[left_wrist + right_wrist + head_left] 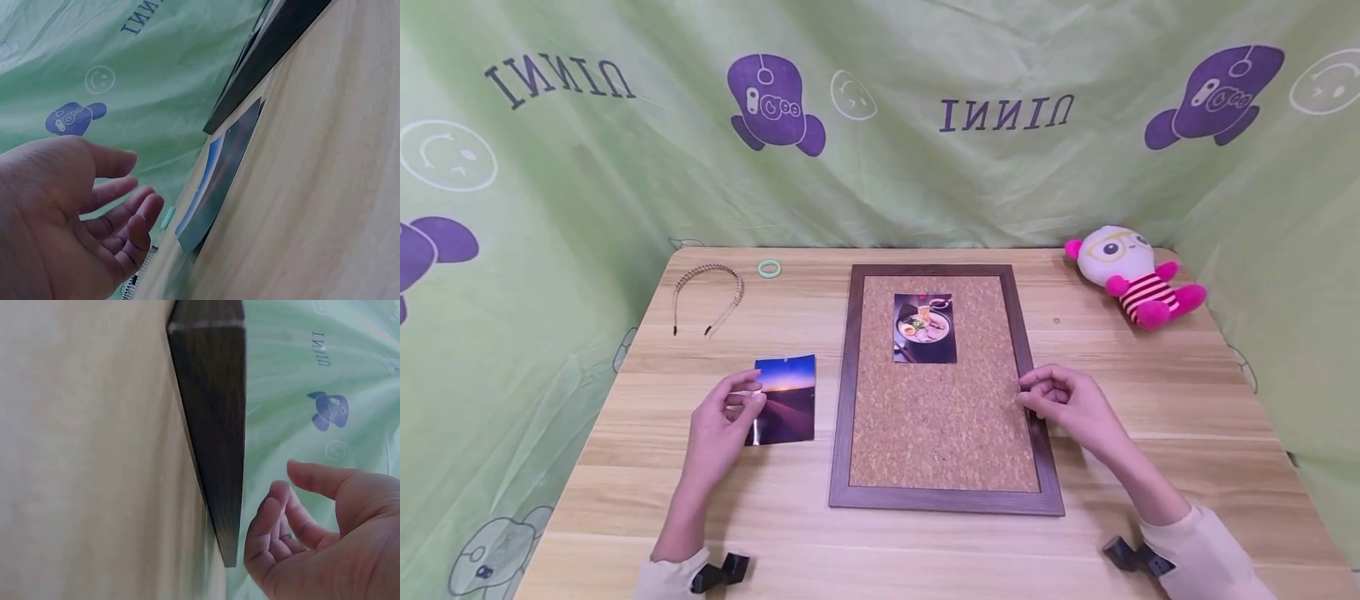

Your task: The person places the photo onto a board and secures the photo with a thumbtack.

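The left hand (721, 425) hovers over the left edge of a sunset photo (790, 400), fingers loosely bent and holding nothing. In the left wrist view a gap separates this hand (81, 219) from the slightly curved photo (219, 181) on the table. A dark-framed cork board (940, 433) lies flat, with a ramen photo (925, 329) fixed by a red pin (922, 297) on its upper part. By the board's right edge is the right hand (1078, 408), relaxed. The right wrist view shows this hand (319, 531) beside the frame's dark side (215, 419), thumb and fingers apart, gripping nothing.
A headband (709, 268) and a mint green ring (769, 268) lie at the back left. At the back right sits a pink and white plush toy (1138, 275), with a tiny round item (1056, 321) left of it. Green printed cloth (880, 192) hangs around the table.
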The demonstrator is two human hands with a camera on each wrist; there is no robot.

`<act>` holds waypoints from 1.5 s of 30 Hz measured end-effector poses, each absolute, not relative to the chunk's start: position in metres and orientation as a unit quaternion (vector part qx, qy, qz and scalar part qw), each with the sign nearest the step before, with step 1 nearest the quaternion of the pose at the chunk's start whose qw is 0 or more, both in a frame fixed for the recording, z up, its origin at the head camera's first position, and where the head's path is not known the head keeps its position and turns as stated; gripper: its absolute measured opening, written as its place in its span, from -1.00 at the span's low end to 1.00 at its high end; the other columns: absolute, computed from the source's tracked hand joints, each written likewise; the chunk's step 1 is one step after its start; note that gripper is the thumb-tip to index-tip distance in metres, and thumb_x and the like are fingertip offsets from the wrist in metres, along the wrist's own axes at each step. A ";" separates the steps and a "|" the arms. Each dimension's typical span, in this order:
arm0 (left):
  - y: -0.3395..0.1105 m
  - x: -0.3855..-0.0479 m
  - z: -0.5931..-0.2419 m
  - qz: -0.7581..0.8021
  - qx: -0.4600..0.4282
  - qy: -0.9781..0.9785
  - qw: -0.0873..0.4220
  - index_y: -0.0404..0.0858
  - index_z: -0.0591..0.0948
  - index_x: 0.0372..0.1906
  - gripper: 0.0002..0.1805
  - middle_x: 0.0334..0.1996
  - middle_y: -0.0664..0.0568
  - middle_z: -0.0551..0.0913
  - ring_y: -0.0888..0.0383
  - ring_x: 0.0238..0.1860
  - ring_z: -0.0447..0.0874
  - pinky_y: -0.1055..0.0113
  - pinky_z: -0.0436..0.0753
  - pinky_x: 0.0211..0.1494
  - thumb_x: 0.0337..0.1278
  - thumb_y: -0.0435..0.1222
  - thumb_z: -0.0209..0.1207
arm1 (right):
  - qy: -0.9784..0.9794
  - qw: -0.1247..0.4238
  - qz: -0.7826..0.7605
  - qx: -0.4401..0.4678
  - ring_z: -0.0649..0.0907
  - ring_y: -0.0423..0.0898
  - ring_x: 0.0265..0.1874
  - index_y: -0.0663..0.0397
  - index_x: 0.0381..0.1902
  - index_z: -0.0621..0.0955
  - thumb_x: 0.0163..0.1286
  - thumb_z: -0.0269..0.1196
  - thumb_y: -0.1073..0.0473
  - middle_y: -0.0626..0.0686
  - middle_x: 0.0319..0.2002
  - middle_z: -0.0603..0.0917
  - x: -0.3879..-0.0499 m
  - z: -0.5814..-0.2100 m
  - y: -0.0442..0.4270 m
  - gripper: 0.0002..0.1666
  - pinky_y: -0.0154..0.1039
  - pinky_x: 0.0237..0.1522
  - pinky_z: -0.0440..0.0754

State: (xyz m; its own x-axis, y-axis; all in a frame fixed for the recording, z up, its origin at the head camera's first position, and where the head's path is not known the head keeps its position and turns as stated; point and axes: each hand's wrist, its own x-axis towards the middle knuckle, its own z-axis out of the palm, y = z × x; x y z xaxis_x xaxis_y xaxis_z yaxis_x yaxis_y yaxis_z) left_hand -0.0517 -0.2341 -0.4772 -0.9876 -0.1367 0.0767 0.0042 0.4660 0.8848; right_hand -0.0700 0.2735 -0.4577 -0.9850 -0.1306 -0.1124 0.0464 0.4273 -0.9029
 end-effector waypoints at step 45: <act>-0.228 -0.045 -0.486 -0.356 0.088 -0.930 0.031 -0.42 0.42 0.61 -0.12 -0.09 -0.30 0.77 -0.13 -0.21 0.76 0.10 0.68 -0.11 0.24 -0.40 0.56 | 0.847 0.113 -0.518 -0.041 0.63 -0.25 -0.60 0.37 -0.03 0.68 0.44 0.50 0.36 -0.04 -0.46 0.67 -0.059 -0.486 0.299 -0.75 -0.31 -0.59 0.67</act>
State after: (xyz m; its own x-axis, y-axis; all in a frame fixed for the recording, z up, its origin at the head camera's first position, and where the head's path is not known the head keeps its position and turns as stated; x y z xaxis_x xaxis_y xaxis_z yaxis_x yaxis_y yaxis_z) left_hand -0.0452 -0.2275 -0.4859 -0.9826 -0.1855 -0.0055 -0.1417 0.7309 0.6676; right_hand -0.0595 0.2987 -0.4859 -0.9710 -0.1867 -0.1494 0.0480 0.4600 -0.8866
